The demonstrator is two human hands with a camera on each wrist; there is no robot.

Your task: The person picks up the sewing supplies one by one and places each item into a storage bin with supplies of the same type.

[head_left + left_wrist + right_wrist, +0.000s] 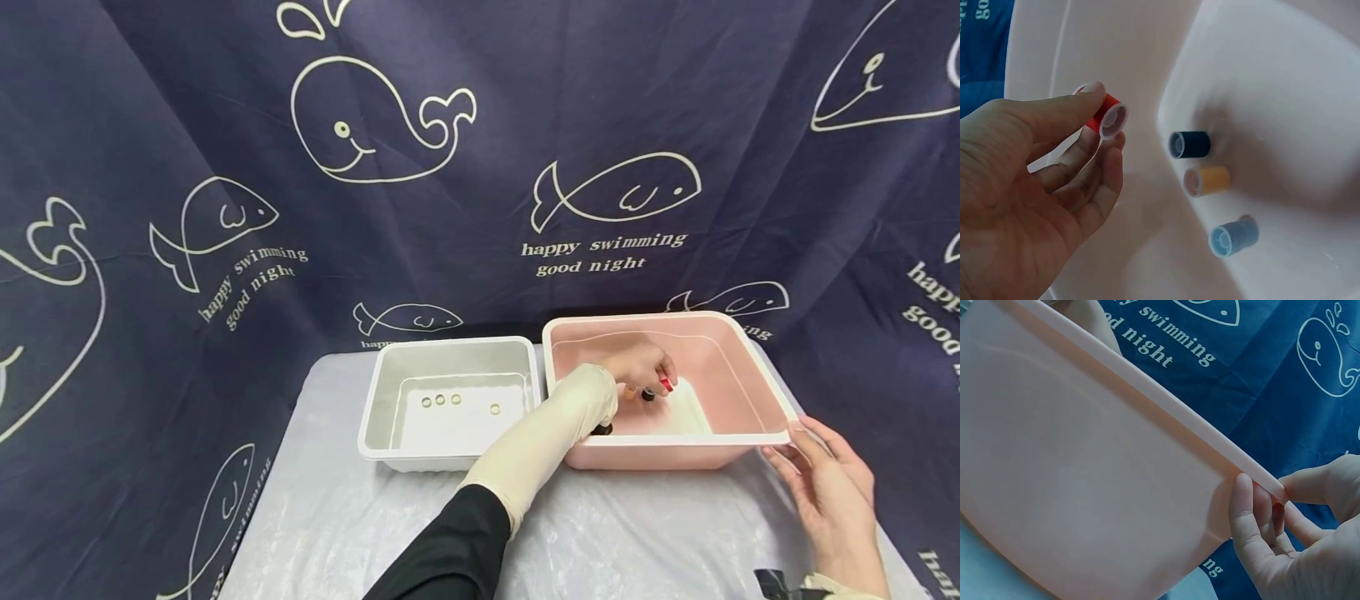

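Inside the pink bin (667,454), my left hand (641,365) pinches a red thread spool (1105,116) between thumb and fingers, held above the bin's floor. Three more spools lie on their sides in a loose row in the left wrist view: a dark blue one (1191,144), a yellow one (1208,180) and a light blue one (1234,237). My right hand (836,487) grips the rim at the bin's near right corner; in the right wrist view, thumb and fingers (1244,509) close round that rim from both sides.
Left of the pink bin stands a white bin (450,457), with several small round yellowish-edged pieces (456,399) on its floor. Both bins stand on a table with a pale cloth (337,517). A dark blue curtain (480,233) with fish and whale outlines hangs behind and at the sides.
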